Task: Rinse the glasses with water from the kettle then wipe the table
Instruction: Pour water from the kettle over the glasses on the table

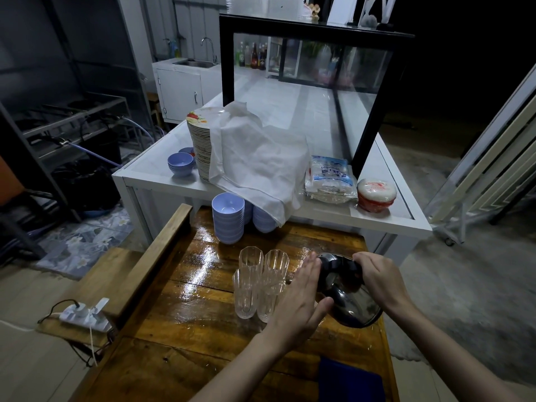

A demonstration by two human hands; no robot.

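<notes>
Taking the four glasses (pixel 259 281) as the landmark: far to their left, a white power strip (pixel 84 314) lies on a lower wooden ledge. Behind them stand stacked lilac bowls (pixel 228 217) on the wet wooden table (pixel 188 329). Just right of the glasses, the left hand (pixel 301 300) presses flat, fingers together, against the kettle (pixel 348 297), which tilts toward them. Further right, the right hand (pixel 377 275) is closed around the kettle's black handle. Nearer than the glasses, to their right, a blue cloth (pixel 349 381) lies on the table.
</notes>
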